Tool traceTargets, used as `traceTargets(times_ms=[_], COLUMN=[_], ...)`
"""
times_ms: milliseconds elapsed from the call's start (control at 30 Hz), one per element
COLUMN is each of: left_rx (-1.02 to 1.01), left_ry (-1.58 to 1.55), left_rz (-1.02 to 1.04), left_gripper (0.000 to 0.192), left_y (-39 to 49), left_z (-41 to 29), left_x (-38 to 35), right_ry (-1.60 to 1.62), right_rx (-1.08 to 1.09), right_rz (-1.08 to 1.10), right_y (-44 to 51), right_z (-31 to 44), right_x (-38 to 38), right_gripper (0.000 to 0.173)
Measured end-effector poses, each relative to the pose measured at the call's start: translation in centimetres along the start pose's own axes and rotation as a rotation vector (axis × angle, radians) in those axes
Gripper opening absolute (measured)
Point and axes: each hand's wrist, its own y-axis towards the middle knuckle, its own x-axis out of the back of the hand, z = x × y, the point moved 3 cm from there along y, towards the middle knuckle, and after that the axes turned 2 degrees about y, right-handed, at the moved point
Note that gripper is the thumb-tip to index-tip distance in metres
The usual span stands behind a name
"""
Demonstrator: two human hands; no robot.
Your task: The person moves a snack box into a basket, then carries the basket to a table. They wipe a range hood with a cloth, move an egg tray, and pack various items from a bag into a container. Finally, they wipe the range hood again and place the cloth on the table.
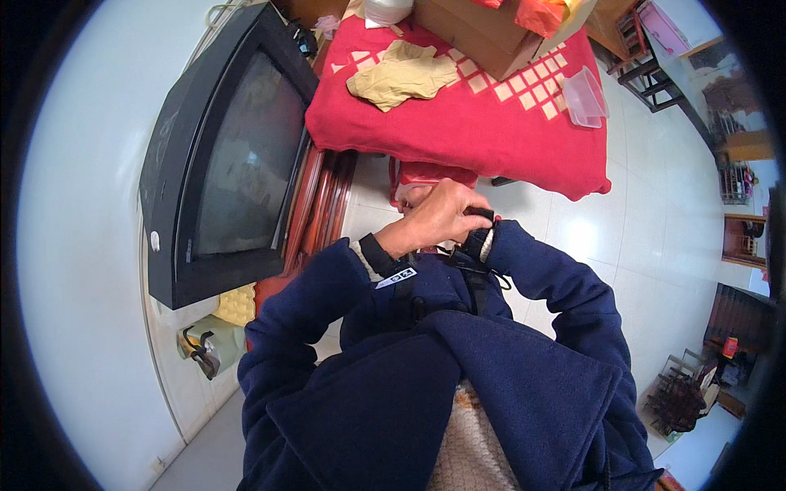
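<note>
My left hand (439, 212) reaches across to my right wrist, its thumb and fingers pinching a black wrist strap (481, 215) by the right cuff. Mostly covered by the left hand, my right hand (414, 197) shows only in part at the upper left; its grip is hidden. Another black wristband (377, 255) circles my left wrist, with a white tag (396, 278) bearing printed marks hanging beside it. Both hands are in front of my body, below the near edge of a table with a red cloth (454, 138). A red stool (436, 173) is partly visible beyond them.
On the table lie a yellow cloth (402, 73), a cardboard box (473, 37) and a clear plastic container (585, 98). An old CRT television (245, 159) stands at the left on reddish wooden furniture (319, 202). Tiled floor (651, 227) extends to the right.
</note>
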Motion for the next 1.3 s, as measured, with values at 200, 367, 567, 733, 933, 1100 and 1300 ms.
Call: traceTargets(times_ms=[200,367,567,733,933,1100,1300], left_rx=[0.356,0.162,-0.11,-0.268,-0.406,-0.387,-0.035], left_ry=[-0.194,0.004,0.016,0.167,0.373,0.329,-0.007], left_rz=[-0.166,-0.085,-0.058,-0.179,-0.163,-0.069,0.038], left_gripper=[0.014,0.015,0.017,0.016,0.022,0.03,0.026], left_y=[1.4,0.6,-0.2,-0.3,-0.9,-1.2,0.4], left_z=[2.8,1.3,-1.3,-2.3,-1.9,-1.1,1.1], left_x=[-0.2,-0.3,0.5,0.0,-1.8,-1.9,-0.8], right_ry=[-0.073,-0.072,0.293,0.777,1.194,1.921,2.252], right_rx=[0.174,-0.222,-0.372,-0.652,-0.874,-1.065,-0.881], right_rz=[-0.075,0.137,0.165,0.121,-0.054,-0.208,-0.169], right_y=[0.4,0.2,0.8,3.2,4.2,3.8,3.1], right_z=[1.8,0.6,-2.0,-3.8,-3.6,-3.6,-6.5], right_x=[-1.6,-1.5,-0.3,-1.1,0.8,0.8,1.0], right_gripper=[0.026,0.022,0.016,0.012,0.01,0.011,0.01])
